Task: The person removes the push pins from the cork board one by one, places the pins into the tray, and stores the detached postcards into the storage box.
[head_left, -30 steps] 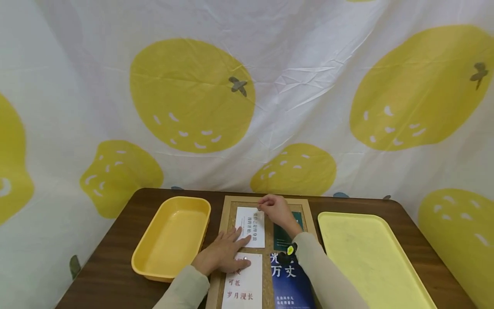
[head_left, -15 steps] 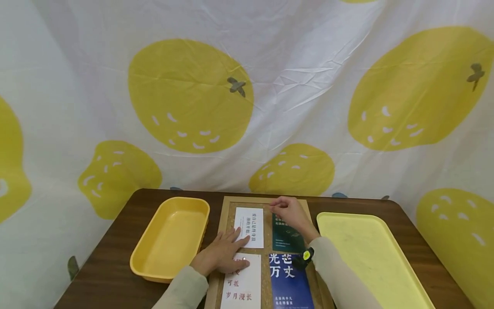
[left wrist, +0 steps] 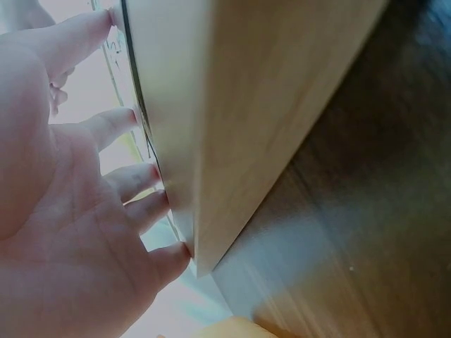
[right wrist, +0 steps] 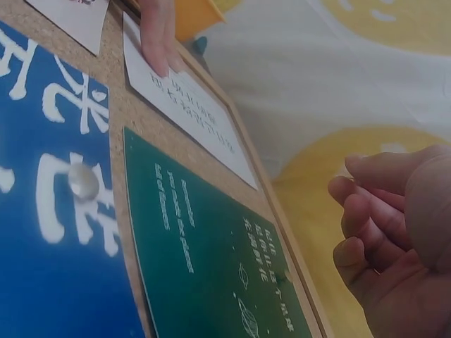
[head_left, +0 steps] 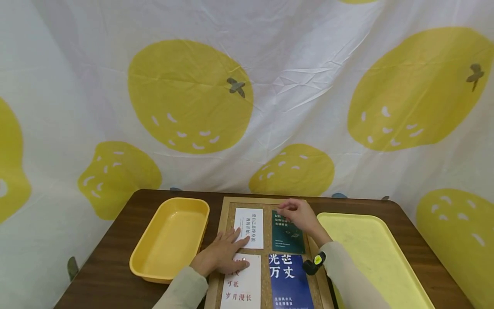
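Observation:
My left hand [head_left: 224,253] lies with spread fingers over the lower left of a white card [head_left: 256,227] on a framed corkboard [head_left: 266,274]. The thumb reaches onto a second white card [head_left: 243,292] below, beside its white pushpin [head_left: 244,259]. My right hand [right wrist: 394,211] hovers above the top edge of a green card [right wrist: 204,239]. Its thumb and index tips come together, the other fingers curled. Whether something tiny sits between those tips cannot be seen. A small pin [right wrist: 285,277] shows near the green card's top. A blue card [head_left: 291,285] bears a round white pushpin [right wrist: 84,182].
An orange-yellow plastic basin [head_left: 170,244] stands left of the corkboard, and a pale yellow tray [head_left: 359,240] lies to its right. All rest on a dark wood table [head_left: 112,257]. A lemon-print cloth [head_left: 289,107] hangs behind.
My right hand has moved right, from the white card's upper right corner to above the green card, uncovering more of it. My left hand has stayed in place.

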A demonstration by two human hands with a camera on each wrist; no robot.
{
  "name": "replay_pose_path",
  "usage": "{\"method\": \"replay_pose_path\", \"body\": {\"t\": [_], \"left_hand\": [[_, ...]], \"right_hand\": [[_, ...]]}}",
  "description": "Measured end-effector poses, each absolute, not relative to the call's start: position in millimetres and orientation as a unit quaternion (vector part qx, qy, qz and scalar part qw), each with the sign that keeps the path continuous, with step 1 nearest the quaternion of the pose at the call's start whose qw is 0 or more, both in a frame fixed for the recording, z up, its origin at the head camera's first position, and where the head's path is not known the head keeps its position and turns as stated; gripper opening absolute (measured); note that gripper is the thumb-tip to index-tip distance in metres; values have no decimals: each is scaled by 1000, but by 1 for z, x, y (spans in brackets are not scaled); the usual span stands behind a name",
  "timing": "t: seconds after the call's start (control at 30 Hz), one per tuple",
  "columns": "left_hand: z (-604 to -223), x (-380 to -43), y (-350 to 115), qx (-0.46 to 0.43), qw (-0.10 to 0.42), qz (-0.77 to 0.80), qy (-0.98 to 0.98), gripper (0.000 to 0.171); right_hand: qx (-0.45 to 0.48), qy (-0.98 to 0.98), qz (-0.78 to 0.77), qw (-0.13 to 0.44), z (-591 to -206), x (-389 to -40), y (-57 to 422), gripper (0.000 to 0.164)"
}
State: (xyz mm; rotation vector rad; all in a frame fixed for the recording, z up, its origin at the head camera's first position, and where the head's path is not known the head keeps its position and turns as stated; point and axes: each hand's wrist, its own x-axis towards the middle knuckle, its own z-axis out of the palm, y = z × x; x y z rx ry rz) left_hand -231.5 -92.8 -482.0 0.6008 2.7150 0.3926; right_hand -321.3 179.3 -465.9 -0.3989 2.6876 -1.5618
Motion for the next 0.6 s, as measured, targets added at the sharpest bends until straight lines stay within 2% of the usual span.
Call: {"method": "replay_pose_path", "body": {"t": [0.6], "left_hand": [[-483, -233, -90, 204, 169, 144, 953, 74]], "right_hand": [[-120, 857, -501, -10, -466, -316, 206, 12]]}}
